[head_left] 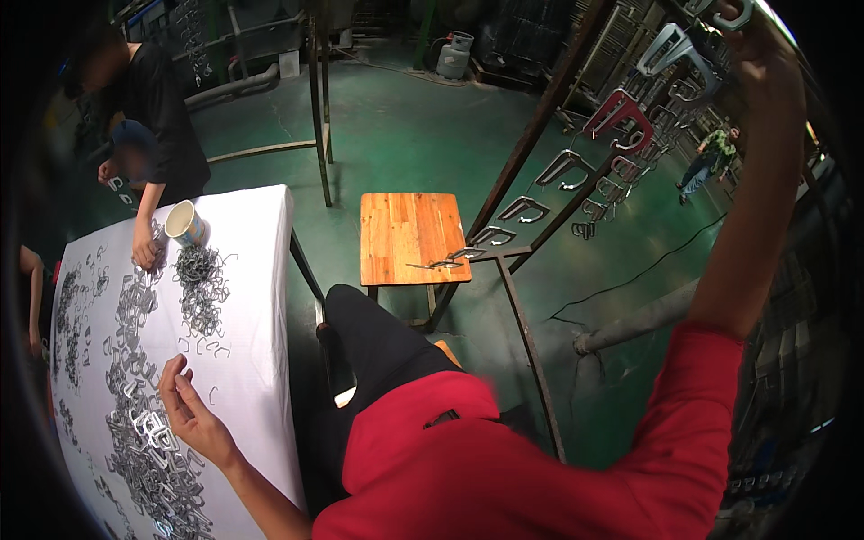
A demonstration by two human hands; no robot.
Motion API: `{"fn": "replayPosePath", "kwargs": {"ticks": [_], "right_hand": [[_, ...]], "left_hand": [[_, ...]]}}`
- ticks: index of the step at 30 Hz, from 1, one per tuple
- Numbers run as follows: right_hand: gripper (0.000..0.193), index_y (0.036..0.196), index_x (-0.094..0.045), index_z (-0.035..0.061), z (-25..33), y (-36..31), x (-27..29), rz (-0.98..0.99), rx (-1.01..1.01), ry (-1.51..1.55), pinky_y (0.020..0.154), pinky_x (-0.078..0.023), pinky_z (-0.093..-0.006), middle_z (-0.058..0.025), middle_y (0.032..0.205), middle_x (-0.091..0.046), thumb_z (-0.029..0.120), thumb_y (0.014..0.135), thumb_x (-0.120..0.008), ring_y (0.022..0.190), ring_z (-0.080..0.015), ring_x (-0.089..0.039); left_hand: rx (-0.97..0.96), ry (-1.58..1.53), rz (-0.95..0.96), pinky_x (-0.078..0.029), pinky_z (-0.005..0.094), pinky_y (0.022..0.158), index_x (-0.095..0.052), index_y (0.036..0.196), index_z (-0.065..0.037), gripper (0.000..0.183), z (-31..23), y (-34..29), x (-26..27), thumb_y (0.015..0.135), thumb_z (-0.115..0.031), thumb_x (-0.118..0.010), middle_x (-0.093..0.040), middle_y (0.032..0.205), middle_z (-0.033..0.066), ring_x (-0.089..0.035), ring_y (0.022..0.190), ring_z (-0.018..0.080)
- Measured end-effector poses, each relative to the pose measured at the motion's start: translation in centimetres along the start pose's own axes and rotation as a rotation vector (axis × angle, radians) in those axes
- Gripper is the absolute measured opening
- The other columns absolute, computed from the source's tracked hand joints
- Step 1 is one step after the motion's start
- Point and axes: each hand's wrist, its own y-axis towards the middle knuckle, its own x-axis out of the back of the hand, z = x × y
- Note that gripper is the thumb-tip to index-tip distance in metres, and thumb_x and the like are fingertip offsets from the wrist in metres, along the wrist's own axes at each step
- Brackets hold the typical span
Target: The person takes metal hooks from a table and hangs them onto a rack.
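Observation:
My right hand (760,49) is raised high at the upper right, its fingers closed on a silver metal hook-shaped piece (733,20) at the top of a hanging row. Below it hang silver metal loops (567,169) and a red loop (619,119), trailing down toward the stool. Over the white table (256,378), my left hand (193,414) is held with its fingers extended and nothing visible in them. Beside that hand lies a heap of grey metal loops (153,477), with a few shinier loops (155,430) on top.
A wooden stool (409,236) stands ahead, next to a dark metal frame (522,351). On the table are a paper cup (184,223) and a pile of small hooks (202,288). A co-worker's hand (144,245) reaches onto the table's far side. Another person (709,162) is at the far right.

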Motion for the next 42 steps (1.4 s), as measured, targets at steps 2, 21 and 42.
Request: {"fn": "replayPosePath", "kwargs": {"ticks": [2,21,42], "right_hand": [[0.032,0.121,-0.050,-0.0012,-1.6,-1.2,5.1,-0.127,-0.204,-0.067,0.058,-0.045,-0.0150,-0.0085,0.111,-0.059,0.013,0.092,-0.051,0.092,-0.0112,-0.059],[0.017,0.094,-0.067,0.0108,-9.2,-6.8,25.8,-0.779,-0.482,-0.604,0.052,-0.043,-0.0150,0.0040,0.078,-0.065,0.020,0.081,-0.071,0.064,-0.0032,-0.059],[0.018,0.088,-0.069,0.0066,-12.9,5.6,33.8,-0.826,-0.390,-0.941,0.053,-0.046,-0.0200,-0.0003,0.077,-0.067,0.022,0.079,-0.071,0.063,-0.0061,-0.061]], "left_hand": [[-0.007,-0.017,0.024,-0.043,0.0327,0.090,-0.058,0.109,0.002,0.026,0.2,-0.1,-0.6,0.098,-0.012,-0.039,-0.058,0.110,0.0100,-0.056,0.102,0.0182],[-0.007,0.035,0.177,-0.042,0.0272,0.085,-0.057,0.106,0.004,0.024,-2.0,0.1,-6.4,0.097,-0.010,-0.040,-0.059,0.098,0.0088,-0.054,0.091,0.0158],[-0.073,0.189,0.160,-0.044,0.0270,0.080,-0.058,0.103,0.004,0.022,-3.9,-1.0,-8.4,0.096,-0.009,-0.041,-0.059,0.094,0.0084,-0.055,0.087,0.0145]]}}
